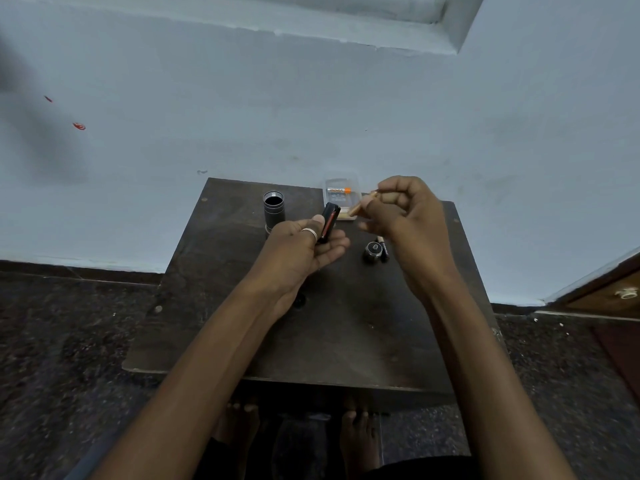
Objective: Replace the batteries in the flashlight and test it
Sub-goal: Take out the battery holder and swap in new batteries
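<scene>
**Left hand (304, 244) cradles the battery holder (329, 223); right hand (405, 209) pinches a loose battery (362, 204) beside it**

The left hand lies palm up over the table (346, 323), fingers loosely curled. Its thumb pins the black, red-striped battery holder against them. The holder's long axis runs from about 7 o'clock to 1 o'clock, with the far end raised clear of the fingers.

At 4 o'clock from the holder, the tail cap (372, 251) sits on the table, touching two black cells (383, 249).

The right hand is mostly closed and grips the loose battery between thumb and fingertips. That battery is blurred. It sits just beside the holder's far end, at about 2 o'clock from it, and its axis slants from 8 to 2 o'clock. The two axes are therefore not quite parallel. Seating the cell probably calls for a small turn of the right wrist and a short move toward 8 o'clock. Polarity cannot be read.

Farther off, at 10 o'clock from the holder, the flashlight body (273, 209) stands upright with its open end up. At 12 o'clock a clear plastic box (354, 179) holds an orange-tipped battery (339, 190).
</scene>
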Demonstrator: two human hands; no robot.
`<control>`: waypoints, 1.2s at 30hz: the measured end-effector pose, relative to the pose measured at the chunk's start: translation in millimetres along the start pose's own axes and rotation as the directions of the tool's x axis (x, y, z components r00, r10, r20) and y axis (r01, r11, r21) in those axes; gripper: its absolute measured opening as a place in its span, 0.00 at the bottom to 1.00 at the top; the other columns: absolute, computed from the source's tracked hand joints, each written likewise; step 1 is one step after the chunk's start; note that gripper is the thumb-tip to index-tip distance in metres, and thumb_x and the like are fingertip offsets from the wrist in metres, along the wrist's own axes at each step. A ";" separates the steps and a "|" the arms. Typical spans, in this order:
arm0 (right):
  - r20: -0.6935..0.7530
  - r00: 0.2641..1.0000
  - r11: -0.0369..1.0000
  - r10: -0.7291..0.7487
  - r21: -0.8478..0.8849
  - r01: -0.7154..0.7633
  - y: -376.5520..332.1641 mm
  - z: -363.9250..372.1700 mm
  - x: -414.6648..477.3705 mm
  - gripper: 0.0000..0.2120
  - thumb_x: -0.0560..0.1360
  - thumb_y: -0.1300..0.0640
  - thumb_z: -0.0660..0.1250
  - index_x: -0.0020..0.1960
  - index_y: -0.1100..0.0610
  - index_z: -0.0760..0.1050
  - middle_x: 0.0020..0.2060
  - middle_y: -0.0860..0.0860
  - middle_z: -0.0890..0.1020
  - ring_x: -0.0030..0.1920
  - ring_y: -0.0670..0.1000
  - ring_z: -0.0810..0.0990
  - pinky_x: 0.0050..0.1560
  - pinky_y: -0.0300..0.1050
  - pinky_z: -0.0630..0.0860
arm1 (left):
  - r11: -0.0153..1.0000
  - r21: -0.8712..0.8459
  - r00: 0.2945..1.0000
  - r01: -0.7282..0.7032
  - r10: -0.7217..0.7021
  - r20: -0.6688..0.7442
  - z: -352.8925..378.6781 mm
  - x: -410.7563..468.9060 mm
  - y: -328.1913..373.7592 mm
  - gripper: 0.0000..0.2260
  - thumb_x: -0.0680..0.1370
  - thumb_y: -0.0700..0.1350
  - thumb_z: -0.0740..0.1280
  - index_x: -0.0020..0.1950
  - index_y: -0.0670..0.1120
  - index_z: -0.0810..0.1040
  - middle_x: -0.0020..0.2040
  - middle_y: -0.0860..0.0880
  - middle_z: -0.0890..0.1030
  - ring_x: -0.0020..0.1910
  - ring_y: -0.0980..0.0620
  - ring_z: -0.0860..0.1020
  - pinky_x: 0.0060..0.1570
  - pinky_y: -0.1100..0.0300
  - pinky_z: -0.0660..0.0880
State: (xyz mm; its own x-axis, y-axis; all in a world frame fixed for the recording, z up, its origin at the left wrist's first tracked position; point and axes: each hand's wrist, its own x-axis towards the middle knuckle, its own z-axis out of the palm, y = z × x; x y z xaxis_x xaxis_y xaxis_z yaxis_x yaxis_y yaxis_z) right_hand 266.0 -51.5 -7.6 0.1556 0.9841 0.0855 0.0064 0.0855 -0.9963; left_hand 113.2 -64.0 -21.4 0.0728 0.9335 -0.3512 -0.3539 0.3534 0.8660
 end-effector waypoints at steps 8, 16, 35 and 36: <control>-0.199 0.980 0.888 -0.018 -0.453 -0.076 15.9 -28.6 12.1 0.09 0.73 0.58 0.72 0.52 0.54 0.77 0.38 0.47 0.84 0.42 0.50 0.86 0.52 0.56 0.83 | 1.000 0.003 1.000 0.018 -0.018 0.000 1.7 -1.0 2.4 0.13 0.84 0.43 0.58 0.55 0.34 0.77 0.46 0.41 0.82 0.42 0.52 0.84 0.45 0.62 0.82; -0.159 0.987 0.559 0.000 -0.819 -0.132 37.6 -46.5 13.7 0.05 0.73 0.56 0.68 0.48 0.55 0.77 0.46 0.52 0.84 0.51 0.57 0.81 0.46 0.44 0.70 | 0.999 -0.001 0.999 0.038 -0.038 0.017 2.4 -0.6 1.3 0.14 0.85 0.44 0.57 0.54 0.35 0.77 0.45 0.42 0.83 0.41 0.51 0.85 0.43 0.62 0.82; -0.055 0.982 0.682 -0.179 -0.726 0.084 22.7 -27.4 9.0 0.06 0.78 0.53 0.68 0.44 0.53 0.79 0.34 0.42 0.81 0.37 0.39 0.81 0.43 0.34 0.76 | 0.997 0.041 0.997 0.071 -0.072 0.039 2.0 -6.1 6.4 0.17 0.85 0.48 0.56 0.57 0.39 0.79 0.40 0.47 0.83 0.39 0.53 0.84 0.40 0.60 0.82; -0.035 0.982 0.729 -0.186 -0.674 0.114 19.1 -23.7 7.6 0.06 0.78 0.53 0.68 0.44 0.53 0.80 0.34 0.44 0.82 0.37 0.40 0.83 0.41 0.33 0.76 | 0.997 0.036 0.997 0.068 -0.069 0.040 2.3 -6.2 6.4 0.17 0.85 0.48 0.55 0.58 0.38 0.79 0.40 0.48 0.83 0.38 0.54 0.84 0.40 0.60 0.82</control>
State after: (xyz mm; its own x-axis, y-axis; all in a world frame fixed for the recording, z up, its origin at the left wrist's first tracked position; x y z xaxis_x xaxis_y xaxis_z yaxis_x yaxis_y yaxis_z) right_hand 290.7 -46.1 -26.1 0.1863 0.9448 0.2694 0.6887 0.0700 -0.7217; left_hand 112.6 -67.4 -12.8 0.1342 0.9083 -0.3961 -0.3147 0.4181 0.8522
